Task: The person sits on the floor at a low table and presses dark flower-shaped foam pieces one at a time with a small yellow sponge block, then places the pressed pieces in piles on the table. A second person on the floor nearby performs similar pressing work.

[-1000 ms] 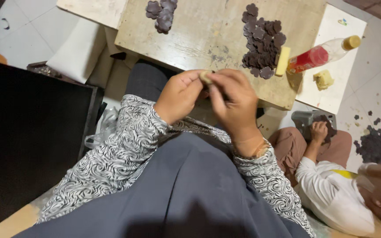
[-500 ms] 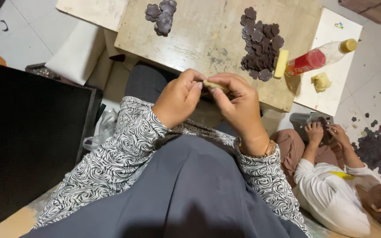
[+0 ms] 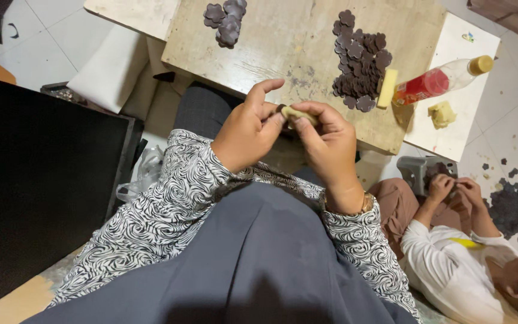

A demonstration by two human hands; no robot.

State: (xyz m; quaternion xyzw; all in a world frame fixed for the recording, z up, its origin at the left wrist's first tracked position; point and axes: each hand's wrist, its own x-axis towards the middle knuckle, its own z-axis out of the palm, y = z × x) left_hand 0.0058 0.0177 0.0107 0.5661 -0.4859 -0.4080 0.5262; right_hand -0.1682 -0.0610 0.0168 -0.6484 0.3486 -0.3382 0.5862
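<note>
Pale yellow piece (image 3: pixel 298 113) pinched between left hand (image 3: pixel 248 131), right hand (image 3: pixel 330 144), wrists bent inward.

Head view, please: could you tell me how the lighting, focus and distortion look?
Head view: soft, even light, no glare; sharp on both hands, left hand and right hand, pinching a small pale piece; wide-angle lens bends the wooden board edges; black panel at left shows no detail.
</note>
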